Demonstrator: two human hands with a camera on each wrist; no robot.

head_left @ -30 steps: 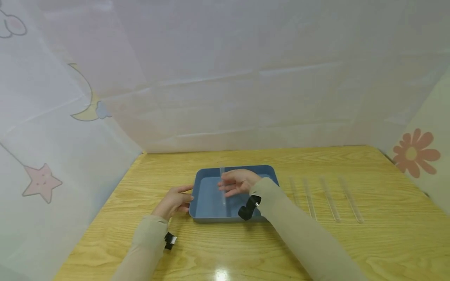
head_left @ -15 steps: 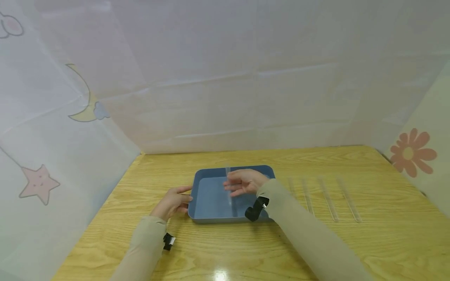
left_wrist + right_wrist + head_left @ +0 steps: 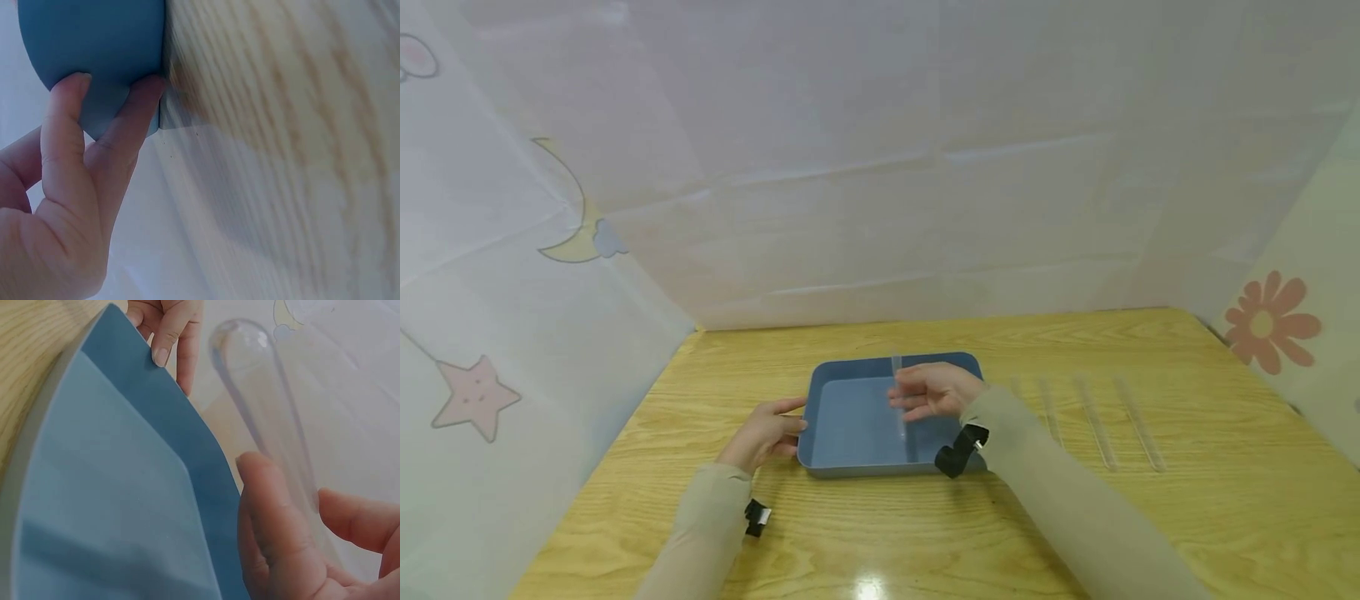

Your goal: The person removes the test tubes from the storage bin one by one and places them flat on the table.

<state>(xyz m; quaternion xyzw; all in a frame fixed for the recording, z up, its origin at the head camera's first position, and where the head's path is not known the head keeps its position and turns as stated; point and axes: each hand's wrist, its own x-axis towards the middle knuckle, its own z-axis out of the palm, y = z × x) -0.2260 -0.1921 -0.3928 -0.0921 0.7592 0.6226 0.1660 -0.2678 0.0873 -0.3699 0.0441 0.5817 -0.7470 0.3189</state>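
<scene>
A clear, round-bottomed test tube (image 3: 256,381) stands nearly upright above the blue tray (image 3: 853,417). My right hand (image 3: 936,390) pinches it between thumb and fingers, with the rounded end pointing down in the head view. Nothing shows inside the tube. At the tray's left side, my left hand (image 3: 765,433) rests its fingertips against the outer wall and the rim. In the left wrist view, the left fingers (image 3: 62,137) are fairly straight where they touch the wall. The right forearm and hand cover part of the tray's right side.
Several more clear test tubes lie in a row on the wooden table, right of the tray, one being this tube (image 3: 1138,425). The right sleeve partly hides some of them. A pale printed sheet (image 3: 850,208) stands behind the table (image 3: 850,533) and along its sides.
My right hand has shifted a little to the right over the tray, still holding the test tube. My left hand stays at the tray's side.
</scene>
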